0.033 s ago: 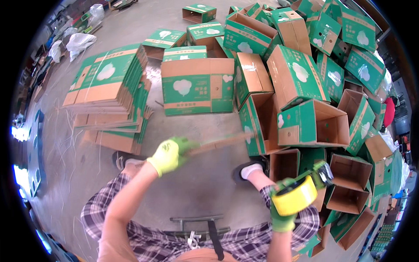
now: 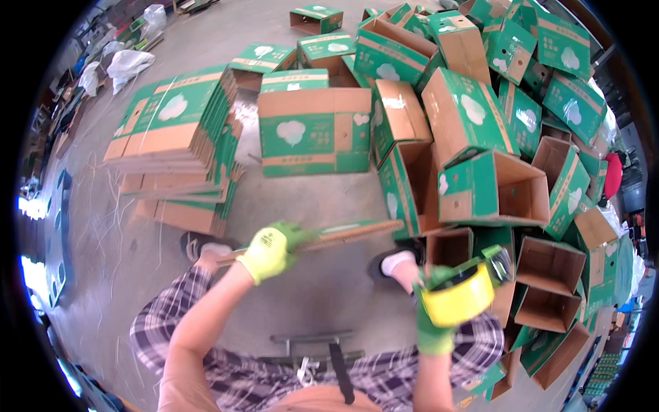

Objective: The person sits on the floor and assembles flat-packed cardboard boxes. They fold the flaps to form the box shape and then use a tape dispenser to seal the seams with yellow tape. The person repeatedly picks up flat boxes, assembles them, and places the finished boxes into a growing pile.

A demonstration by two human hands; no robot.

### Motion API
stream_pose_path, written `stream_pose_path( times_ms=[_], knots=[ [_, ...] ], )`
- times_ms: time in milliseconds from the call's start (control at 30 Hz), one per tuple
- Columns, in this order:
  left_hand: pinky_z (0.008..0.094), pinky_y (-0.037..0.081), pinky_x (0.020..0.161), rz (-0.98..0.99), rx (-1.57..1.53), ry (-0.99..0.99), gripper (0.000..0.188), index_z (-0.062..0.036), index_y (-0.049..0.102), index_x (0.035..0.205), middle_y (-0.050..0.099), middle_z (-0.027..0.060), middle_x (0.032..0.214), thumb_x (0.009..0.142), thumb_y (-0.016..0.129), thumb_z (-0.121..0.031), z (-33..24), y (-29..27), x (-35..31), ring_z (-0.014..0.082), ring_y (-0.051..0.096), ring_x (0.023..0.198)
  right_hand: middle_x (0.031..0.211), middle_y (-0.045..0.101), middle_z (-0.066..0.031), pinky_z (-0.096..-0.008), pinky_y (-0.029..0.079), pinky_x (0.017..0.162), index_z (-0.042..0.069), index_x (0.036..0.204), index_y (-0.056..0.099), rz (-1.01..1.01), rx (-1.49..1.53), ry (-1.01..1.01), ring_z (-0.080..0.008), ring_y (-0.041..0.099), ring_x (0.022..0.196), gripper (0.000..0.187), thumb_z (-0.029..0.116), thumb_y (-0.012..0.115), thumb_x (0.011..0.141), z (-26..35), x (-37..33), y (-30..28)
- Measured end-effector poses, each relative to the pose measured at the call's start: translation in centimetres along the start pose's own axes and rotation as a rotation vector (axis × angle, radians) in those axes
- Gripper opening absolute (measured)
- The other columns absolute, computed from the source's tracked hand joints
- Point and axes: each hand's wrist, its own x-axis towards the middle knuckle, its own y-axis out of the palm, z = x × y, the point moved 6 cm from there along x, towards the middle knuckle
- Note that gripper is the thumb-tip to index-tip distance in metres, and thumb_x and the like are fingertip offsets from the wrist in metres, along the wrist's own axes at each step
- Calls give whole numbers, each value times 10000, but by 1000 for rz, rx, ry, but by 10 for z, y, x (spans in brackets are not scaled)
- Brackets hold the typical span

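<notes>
Head view: grey concrete floor (image 2: 322, 206) crowded with green cartons (image 2: 473, 117).

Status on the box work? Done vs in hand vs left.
Done: a heap of erected green cartons on the right, many open-topped. In hand: the left hand grips a flattened carton seen edge-on, and the right hand holds a yellow tape dispenser. Left: a tall stack of flat cartons at left, unfolded.

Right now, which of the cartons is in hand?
The flattened carton, seen edge-on, gripped by the left hand; the others lie stacked or piled apart. The right hand holds the tape dispenser.
</notes>
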Motion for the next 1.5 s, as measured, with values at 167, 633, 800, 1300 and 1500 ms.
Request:
stream_pose_path(
  times_ms=[167, 633, 800, 1300, 1500],
  knots=[
    [465, 487, 789, 107, 99, -57, 406, -117, 648, 1169, 663, 137, 976, 773, 688, -198, -20, 45, -87, 364, 613, 895, 1090, 595, -80, -266, 534, 699, 31, 1196, 522, -374, -689, -277, -147, 612, 891, 363, 222, 648, 914, -108, 21, -76],
    [383, 485, 814, -1150, -405, -902, 445, -29, 569, 1078, 584, 173, 1033, 757, 787, -246, 93, 48, -194, 312, 586, 868, 1144, 587, -97, -309, 534, 747, 6, 1218, 522, -154, -787, -301, -161, 599, 920, 354, 242, 579, 961, -142, -51, -31],
    [414, 467, 652, -920, -336, -664, 154, -48, 561, 890, 577, 148, 722, 905, 622, -188, 32, 25, -168, 318, 572, 658, 1118, 620, -83, -332, 514, 804, 18, 1155, 572, 117, -744, -164, -170, 603, 954, 272, 185, 612, 943, -150, -40, -17],
    [478, 459, 931, 99, -8, -77, 352, -46, 638, 1148, 612, 185, 1209, 887, 608, -281, 15, 30, -184, 383, 574, 1122, 804, 682, -160, -410, 520, 637, 65, 894, 683, 746, -1833, 31, -353, 652, 710, 279, 270, 743, 715, -249, -3, 1],
    [503, 353, 1017, -80, 285, -322, 490, -90, 625, 1168, 455, 261, 1383, 804, 689, -412, 50, 54, -146, 439, 406, 1273, 1024, 655, -87, -343, 529, 783, 54, 1178, 574, 589, -751, 514, -213, 648, 914, 367, 314, 608, 921, -218, 70, 3]
  ],
)
